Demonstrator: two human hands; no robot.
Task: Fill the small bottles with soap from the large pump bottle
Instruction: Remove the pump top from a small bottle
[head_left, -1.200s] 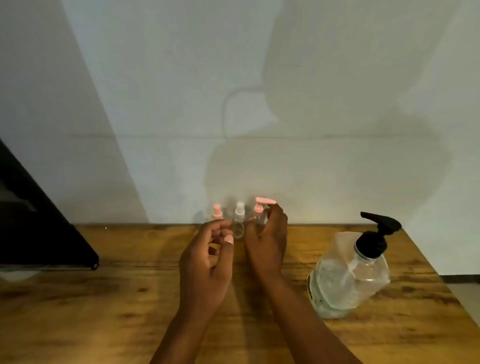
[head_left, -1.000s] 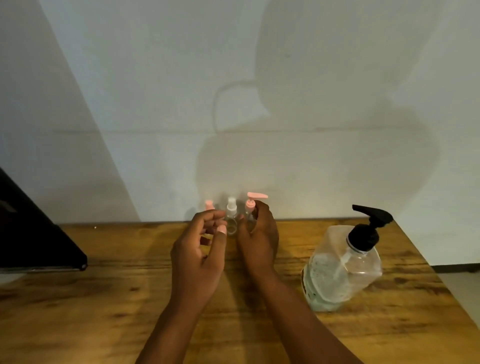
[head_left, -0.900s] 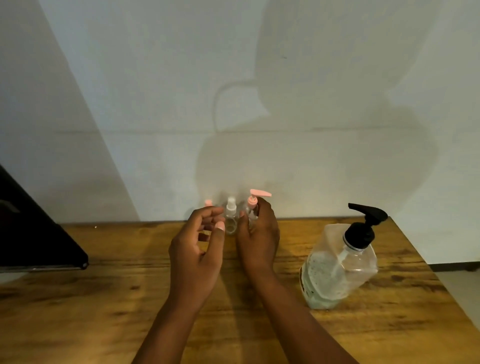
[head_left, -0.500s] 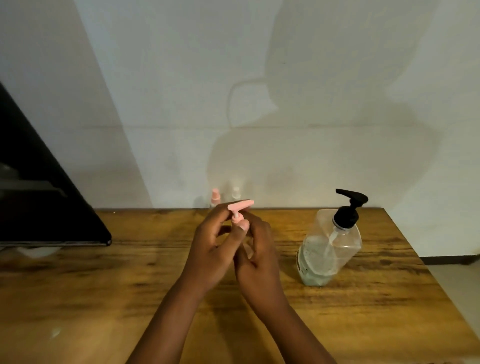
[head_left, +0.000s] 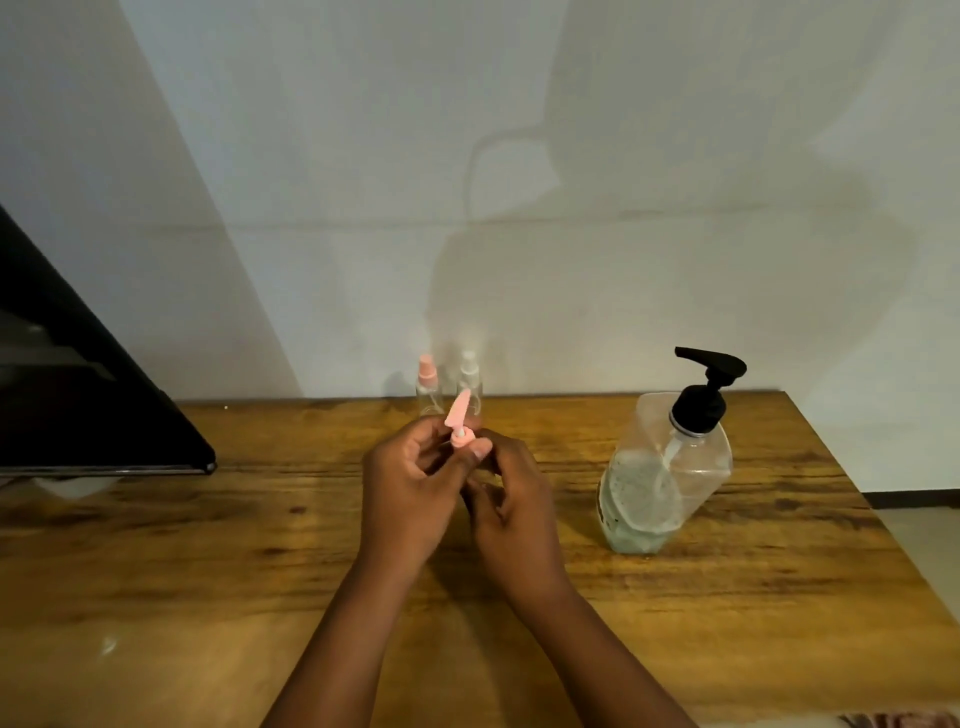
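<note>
Filling has not begun, as I judge it. My left hand (head_left: 410, 488) pinches the pink pump cap (head_left: 460, 423) of one small bottle, fingers curled round its collar; my right hand (head_left: 511, 499) is curled round what I take to be that bottle's body, which is hidden behind my fingers. Both hands meet above the middle of the worktop (head_left: 208, 571). The step in hand appears to be unscrewing this cap; I cannot tell whether it is already free.

Two more small bottles stand capped at the back edge, touching or nearly so: a pink-topped bottle (head_left: 428, 387) and a white-topped bottle (head_left: 469, 379). Both look clear and empty. The large pump bottle (head_left: 662, 483) stands well apart to my right, partly filled, black pump unpressed. All three fills remain.

The worktop is grained brown wood set against a plain pale wall (head_left: 571, 156). A dark slanted panel (head_left: 78, 405) overhangs the left side.
</note>
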